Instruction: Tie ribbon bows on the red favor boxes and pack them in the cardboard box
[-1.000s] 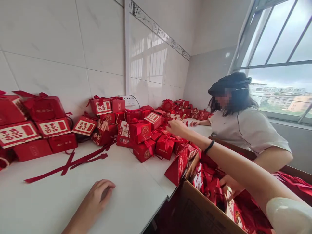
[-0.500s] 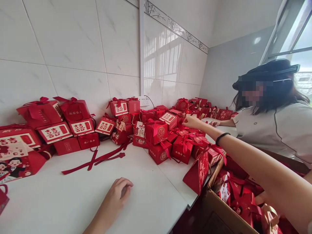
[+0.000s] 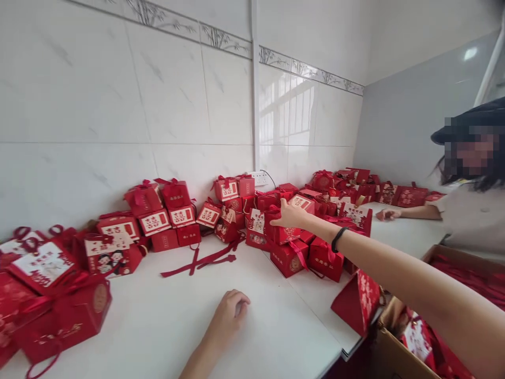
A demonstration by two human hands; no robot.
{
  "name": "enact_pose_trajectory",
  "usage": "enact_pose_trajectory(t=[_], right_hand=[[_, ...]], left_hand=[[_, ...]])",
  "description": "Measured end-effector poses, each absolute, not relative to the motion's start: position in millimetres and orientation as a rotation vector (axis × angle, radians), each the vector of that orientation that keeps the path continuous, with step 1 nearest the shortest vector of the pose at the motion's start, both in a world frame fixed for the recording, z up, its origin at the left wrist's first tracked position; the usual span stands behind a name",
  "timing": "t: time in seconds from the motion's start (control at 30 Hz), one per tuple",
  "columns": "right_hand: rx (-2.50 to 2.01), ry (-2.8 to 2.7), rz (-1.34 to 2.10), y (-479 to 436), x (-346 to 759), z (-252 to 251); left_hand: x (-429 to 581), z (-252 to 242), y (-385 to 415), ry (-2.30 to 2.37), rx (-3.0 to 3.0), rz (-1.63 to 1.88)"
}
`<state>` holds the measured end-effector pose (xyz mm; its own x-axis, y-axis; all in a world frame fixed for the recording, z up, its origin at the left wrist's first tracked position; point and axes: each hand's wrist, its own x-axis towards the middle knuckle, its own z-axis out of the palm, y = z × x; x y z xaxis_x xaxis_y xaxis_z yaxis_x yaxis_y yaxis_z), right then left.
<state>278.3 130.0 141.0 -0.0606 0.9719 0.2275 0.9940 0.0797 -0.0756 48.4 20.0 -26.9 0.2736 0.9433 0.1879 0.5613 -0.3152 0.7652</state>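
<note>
**Mia:** Where is the right hand (image 3: 290, 215)?

**Tom:** It is stretched far out. Its fingers lie on top of a red box (image 3: 278, 234), by the bow. I cannot tell if they have closed on it.

**Mia:** Where is that red box?

**Tom:** It sits on another box in the pile (image 3: 179, 216) at the back of the table (image 3: 158, 316), near the wall.

**Mia:** And the left hand (image 3: 231, 313)?

**Tom:** It rests on the bare table, close by. Its fingers are softly curled and hold nothing.

**Mia:** How do you take the box well?

**Tom:** I think you hold its sides, not the bow, and lift straight up. Other boxes touch it and could tumble. The left hand can lean on the table to keep steady.

**Mia:** What else is near?

**Tom:** A loose ribbon (image 3: 197, 260) lies between the hands. Another person's hand (image 3: 389, 214) rests well apart.
</note>
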Motion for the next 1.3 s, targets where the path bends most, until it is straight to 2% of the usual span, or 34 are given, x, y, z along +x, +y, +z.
enact_pose_trajectory(t=[0.13,0.27,0.4,0.53,0.6,0.77,0.87,1.07,1.3], right_hand=[[-1.967,-2.205,-0.229,122,270,145],[-1.715,-2.338,-0.474,88,251,144],[-1.066,-2.486,-0.582,64,218,134],[-0.608,-2.503,-0.424,68,182,104],[-0.487,-2.5,-0.331,74,167,78],[-0.387,-2.349,0.044,81,149,3],[-0.502,-2.068,0.365,77,151,-18],[-0.849,-1.606,0.706,74,163,-4],[-0.935,-1.576,0.775,77,173,7]], left_hand=[[47,-29,20,1.337,1.911,0.923],[49,-30,21,1.305,1.807,1.031],[42,-24,27,1.337,1.524,1.465],[19,-13,35,1.299,1.136,1.949],[8,-10,37,1.217,1.025,2.066],[2,-15,41,1.217,1.139,1.87],[8,-20,40,1.243,1.263,1.817],[15,-28,34,1.293,1.517,1.729],[15,-29,30,1.212,1.783,1.596]])
